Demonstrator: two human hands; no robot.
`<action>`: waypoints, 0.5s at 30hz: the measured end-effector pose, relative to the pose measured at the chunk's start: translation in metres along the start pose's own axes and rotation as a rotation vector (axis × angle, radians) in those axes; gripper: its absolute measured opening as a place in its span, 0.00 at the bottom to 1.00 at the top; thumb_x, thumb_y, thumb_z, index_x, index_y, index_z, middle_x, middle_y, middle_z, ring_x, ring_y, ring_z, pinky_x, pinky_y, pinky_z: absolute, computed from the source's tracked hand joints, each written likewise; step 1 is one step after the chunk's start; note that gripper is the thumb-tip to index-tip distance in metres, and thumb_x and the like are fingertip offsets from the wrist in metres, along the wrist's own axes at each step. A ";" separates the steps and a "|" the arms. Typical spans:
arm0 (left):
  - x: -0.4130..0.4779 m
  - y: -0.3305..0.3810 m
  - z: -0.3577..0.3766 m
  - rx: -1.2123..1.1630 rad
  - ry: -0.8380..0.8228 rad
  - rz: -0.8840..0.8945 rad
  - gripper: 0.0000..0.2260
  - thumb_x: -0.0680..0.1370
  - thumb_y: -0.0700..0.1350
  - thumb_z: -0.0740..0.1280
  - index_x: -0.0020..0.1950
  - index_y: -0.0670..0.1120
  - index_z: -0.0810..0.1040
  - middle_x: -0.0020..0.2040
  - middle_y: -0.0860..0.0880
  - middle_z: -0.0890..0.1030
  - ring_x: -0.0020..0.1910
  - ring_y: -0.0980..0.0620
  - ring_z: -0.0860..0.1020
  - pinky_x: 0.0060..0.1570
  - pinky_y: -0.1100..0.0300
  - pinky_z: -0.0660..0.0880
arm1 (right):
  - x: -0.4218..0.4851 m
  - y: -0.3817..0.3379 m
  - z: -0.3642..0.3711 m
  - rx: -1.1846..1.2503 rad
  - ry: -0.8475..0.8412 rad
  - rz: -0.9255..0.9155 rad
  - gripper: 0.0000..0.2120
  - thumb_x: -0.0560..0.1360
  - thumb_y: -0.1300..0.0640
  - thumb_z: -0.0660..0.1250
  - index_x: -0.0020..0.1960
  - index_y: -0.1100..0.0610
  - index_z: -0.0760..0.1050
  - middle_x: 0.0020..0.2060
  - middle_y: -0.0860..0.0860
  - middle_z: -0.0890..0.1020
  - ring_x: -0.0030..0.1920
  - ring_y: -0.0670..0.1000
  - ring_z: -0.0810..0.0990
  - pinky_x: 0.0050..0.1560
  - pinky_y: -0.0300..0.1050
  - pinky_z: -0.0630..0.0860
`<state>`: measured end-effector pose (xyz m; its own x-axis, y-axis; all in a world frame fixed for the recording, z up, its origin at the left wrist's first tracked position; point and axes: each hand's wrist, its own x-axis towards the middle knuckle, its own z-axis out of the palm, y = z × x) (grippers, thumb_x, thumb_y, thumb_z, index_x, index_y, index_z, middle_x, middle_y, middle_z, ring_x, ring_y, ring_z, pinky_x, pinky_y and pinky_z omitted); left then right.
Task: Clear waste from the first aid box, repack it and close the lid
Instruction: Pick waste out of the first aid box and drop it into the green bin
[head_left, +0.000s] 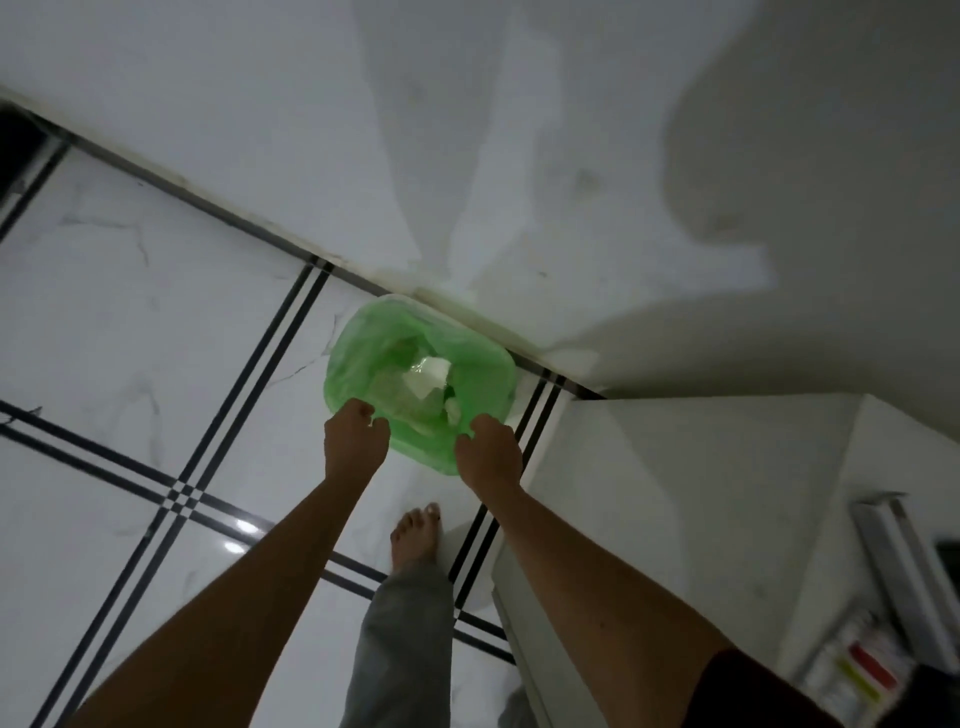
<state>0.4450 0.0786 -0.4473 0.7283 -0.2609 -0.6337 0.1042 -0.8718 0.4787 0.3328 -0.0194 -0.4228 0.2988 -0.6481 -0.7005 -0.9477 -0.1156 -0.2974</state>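
Green-lined bin (358, 353) on tiled floor (130, 312) against wall (519, 156); white waste (428, 382) inside; left hand (355, 441) and right hand (488, 452) both closed, apparently pinching liner's near rim; bare foot (415, 535) behind.

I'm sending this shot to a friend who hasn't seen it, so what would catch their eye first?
The bright green bin liner stands out first, lining a bin on the floor against the wall, with pale crumpled waste inside. Next come the left hand and right hand, both closed on its near rim. A bare foot on the white marble-look tiles sits just below.
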 end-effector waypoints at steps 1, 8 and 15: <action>-0.011 0.006 -0.002 0.004 -0.002 0.080 0.15 0.74 0.38 0.64 0.60 0.35 0.74 0.59 0.36 0.79 0.59 0.39 0.76 0.57 0.53 0.71 | -0.010 -0.001 -0.006 -0.023 0.024 -0.059 0.12 0.75 0.60 0.60 0.56 0.63 0.74 0.51 0.59 0.80 0.51 0.58 0.78 0.43 0.44 0.70; -0.125 0.095 -0.002 0.151 0.046 0.554 0.15 0.76 0.39 0.63 0.62 0.38 0.74 0.60 0.39 0.78 0.58 0.42 0.77 0.57 0.53 0.72 | -0.098 0.024 -0.109 0.020 0.356 -0.376 0.08 0.75 0.61 0.61 0.50 0.63 0.75 0.45 0.60 0.81 0.49 0.60 0.77 0.57 0.55 0.74; -0.293 0.166 0.013 0.189 0.195 0.882 0.12 0.77 0.41 0.63 0.59 0.40 0.74 0.56 0.41 0.79 0.53 0.42 0.78 0.49 0.54 0.72 | -0.208 0.111 -0.212 0.138 0.667 -0.543 0.10 0.75 0.61 0.62 0.54 0.63 0.76 0.48 0.59 0.82 0.52 0.60 0.78 0.64 0.58 0.72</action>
<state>0.2397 0.0053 -0.1904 0.5945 -0.8033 0.0355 -0.6428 -0.4483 0.6211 0.1419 -0.0567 -0.1729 0.5369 -0.8404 0.0744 -0.6580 -0.4723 -0.5864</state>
